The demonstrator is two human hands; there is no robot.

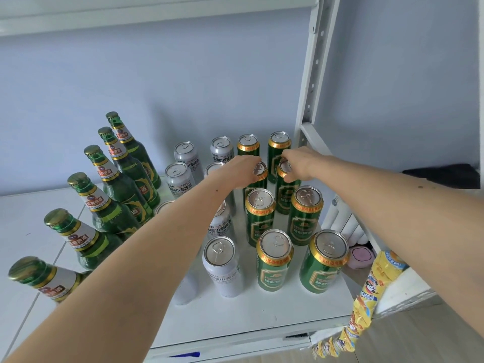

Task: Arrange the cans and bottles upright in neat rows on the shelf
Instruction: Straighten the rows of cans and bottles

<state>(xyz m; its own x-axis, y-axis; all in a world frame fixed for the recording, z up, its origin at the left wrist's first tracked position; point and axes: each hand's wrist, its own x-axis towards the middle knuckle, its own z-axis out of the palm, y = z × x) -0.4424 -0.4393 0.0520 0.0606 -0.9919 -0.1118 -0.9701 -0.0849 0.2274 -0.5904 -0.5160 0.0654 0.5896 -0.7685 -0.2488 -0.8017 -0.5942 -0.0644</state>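
A person's two bare arms reach forward over a white shelf [275,307] crowded with drinks, seen from above.

On the left, six green glass bottles [115,189] with gold caps stand upright in a line running from the near left corner back toward the blue wall. In the middle stand silver cans [222,265] in two rows, partly hidden by the left arm. On the right stand green cans [275,258] with gold rims, also in two rows. Every can and bottle in view is upright.

The left hand [235,171] rests over the top of a green can in the left green row, second from the back [259,170], its grip curled down around the rim. The right hand [301,163] does the same on the matching can in the right green row [284,169], fingers pinching the rim from above. How firmly either grip presses cannot be told.

The step in hand looks like nudging these two cans into line with their neighbours. To do it well, hold each can low on the rim, slide it rather than lift it, and keep it vertical. The cans stand near one another, so small moves are safest; a knock could topple a row.
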